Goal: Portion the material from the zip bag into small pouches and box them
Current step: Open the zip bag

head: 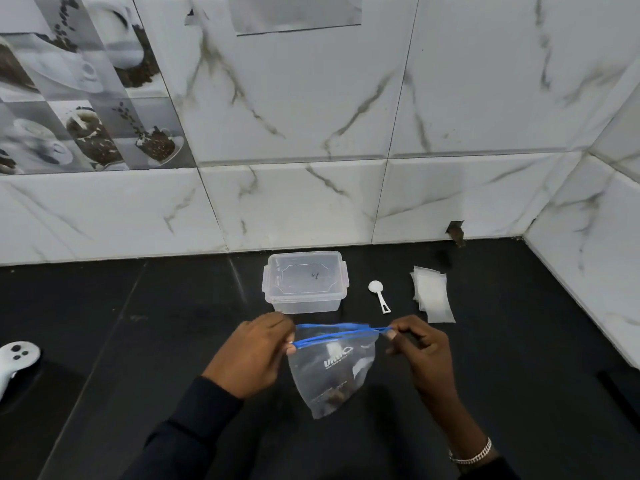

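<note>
One zip bag [332, 372] is held just above the near middle of the black counter [138, 323], stretched between two hands. It is clear plastic with white print on its side and a blue zip strip [332, 336] along the top. The strip's two lines stand apart at the left end and meet at the right. The bag narrows toward its lower end, where a small clump of brown material [334, 394] sits.

The left hand [249, 355] pinches the left end of the strip between thumb and curled fingers. The right hand [422, 355] pinches the right end with its fingertips, and a silver bracelet [472, 453] shows at that wrist.

Beyond the bag, near the marble-tiled wall, stands one clear plastic box [304, 282] with side clips. Right of it lies one white spoon [378, 294], bowl toward the wall. Further right is one loose stack of small translucent pouches [433, 296]; several edges fan out, but the exact count cannot be told. One white controller [15, 358] lies at the far left edge.
</note>
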Demonstrator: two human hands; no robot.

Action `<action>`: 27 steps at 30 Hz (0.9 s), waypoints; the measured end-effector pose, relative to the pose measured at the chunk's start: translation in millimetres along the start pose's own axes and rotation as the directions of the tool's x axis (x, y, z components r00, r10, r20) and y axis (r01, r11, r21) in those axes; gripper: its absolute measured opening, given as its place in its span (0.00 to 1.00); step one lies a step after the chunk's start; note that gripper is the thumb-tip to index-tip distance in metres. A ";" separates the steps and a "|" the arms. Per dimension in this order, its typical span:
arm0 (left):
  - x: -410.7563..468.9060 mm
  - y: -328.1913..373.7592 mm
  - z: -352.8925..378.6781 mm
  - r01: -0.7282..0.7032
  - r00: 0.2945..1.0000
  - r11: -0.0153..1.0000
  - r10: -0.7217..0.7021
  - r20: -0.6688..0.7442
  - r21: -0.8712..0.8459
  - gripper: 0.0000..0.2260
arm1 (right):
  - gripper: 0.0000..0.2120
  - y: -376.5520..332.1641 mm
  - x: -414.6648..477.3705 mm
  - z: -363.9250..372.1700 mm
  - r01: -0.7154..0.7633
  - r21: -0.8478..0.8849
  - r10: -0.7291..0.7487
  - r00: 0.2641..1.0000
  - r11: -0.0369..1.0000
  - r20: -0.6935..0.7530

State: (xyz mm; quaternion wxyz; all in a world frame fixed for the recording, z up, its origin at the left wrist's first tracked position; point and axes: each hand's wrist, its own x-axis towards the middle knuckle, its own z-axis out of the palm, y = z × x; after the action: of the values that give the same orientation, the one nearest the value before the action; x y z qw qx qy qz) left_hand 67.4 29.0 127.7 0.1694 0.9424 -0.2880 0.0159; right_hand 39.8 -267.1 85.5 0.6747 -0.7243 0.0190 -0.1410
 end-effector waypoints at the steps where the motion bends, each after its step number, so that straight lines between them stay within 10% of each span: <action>1: -4.3 -0.2 -0.2 0.004 1.000 1.000 -0.004 0.007 -0.030 0.04 | 0.05 1.3 0.4 -1.0 -0.012 0.004 0.012 1.000 1.000 0.026; 5: -12.5 5.2 0.5 0.012 1.000 0.992 -0.010 0.020 -0.128 0.04 | 0.07 -3.1 -0.8 -6.1 -0.022 -0.132 0.036 0.993 0.991 0.109; 10: -13.2 9.7 1.4 0.012 1.000 0.964 -0.018 -0.019 -0.264 0.05 | 0.19 -25.9 -7.7 -1.9 0.302 -0.480 -0.235 0.952 0.824 0.196; 27: -11.8 25.2 4.0 0.029 0.989 0.955 -0.070 -0.128 -0.296 0.07 | 0.10 -19.7 -1.3 37.3 0.615 -0.659 -0.322 0.788 0.433 0.524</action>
State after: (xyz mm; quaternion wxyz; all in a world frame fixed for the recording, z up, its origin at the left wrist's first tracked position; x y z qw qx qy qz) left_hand 43.5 14.5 130.3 0.3270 0.9104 -0.2512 0.0332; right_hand 43.9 -228.8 102.8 0.1969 -0.9346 -0.2342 -0.1814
